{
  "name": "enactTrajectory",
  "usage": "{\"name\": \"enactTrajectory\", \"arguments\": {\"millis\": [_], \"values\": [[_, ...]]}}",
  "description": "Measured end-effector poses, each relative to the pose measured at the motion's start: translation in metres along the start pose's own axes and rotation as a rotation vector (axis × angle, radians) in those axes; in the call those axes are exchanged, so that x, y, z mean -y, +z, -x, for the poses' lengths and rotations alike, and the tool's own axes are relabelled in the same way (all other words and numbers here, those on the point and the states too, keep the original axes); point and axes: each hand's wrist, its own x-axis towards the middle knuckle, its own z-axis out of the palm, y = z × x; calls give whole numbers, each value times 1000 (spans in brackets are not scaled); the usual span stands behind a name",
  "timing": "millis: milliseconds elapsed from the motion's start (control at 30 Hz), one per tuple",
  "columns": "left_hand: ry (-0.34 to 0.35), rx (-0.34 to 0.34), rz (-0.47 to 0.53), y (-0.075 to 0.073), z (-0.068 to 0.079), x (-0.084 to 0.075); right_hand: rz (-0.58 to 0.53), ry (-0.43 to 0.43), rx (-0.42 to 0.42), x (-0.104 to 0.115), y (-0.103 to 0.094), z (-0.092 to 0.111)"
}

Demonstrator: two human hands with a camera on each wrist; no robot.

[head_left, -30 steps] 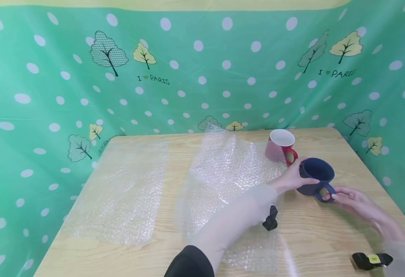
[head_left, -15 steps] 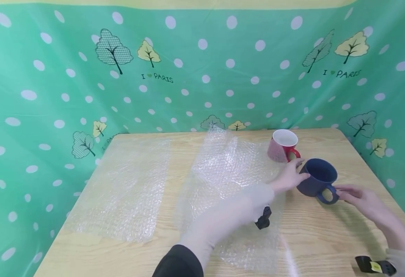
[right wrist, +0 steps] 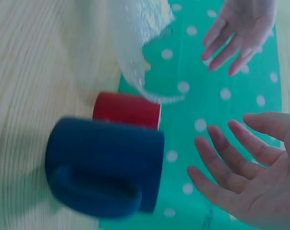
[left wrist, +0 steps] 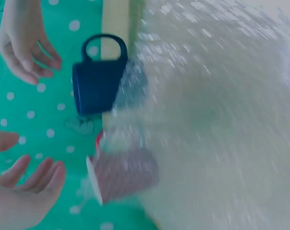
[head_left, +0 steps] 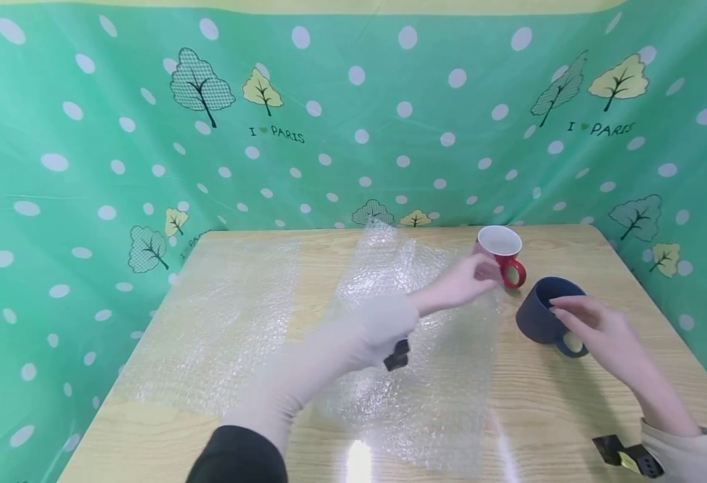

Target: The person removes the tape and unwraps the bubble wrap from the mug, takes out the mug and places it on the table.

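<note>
The dark blue mug [head_left: 534,314] stands upright on the table, its handle toward the near right. Over its near side is my right hand [head_left: 607,335]; the right wrist view shows the fingers [right wrist: 217,160] spread and apart from the mug. Farther back stands a red mug [head_left: 513,272] with a white inside, partly behind bubble wrap [head_left: 402,268]. My left hand [head_left: 459,282] is in front of the red mug, above the wrap. In the left wrist view its fingers [left wrist: 47,177] are relaxed, with nothing between them.
A second sheet of bubble wrap [head_left: 221,322] lies flat on the left of the wooden table [head_left: 148,443]. A green dotted cloth [head_left: 329,87] hangs behind and at both sides.
My left hand has let go of the blue mug and moved left. The right hand has left the mug's handle and risen over its near side. The blue mug stays put.
</note>
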Motion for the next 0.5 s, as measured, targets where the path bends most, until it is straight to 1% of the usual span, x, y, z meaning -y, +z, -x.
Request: {"name": "enactTrajectory", "arguments": {"millis": [133,233,400,500], "values": [[-42,38,-106,-31,19,9,-1,-25,21,12,12,-4],[-65,33,-149,-51,32,21,-11,-55,24,17,21,-6],[-87,-21,-168,-81,55,50,-35,-101,47,21,35,-9],[-114,-63,-176,-95,70,70,-38,-97,67,20,44,-10]]}}
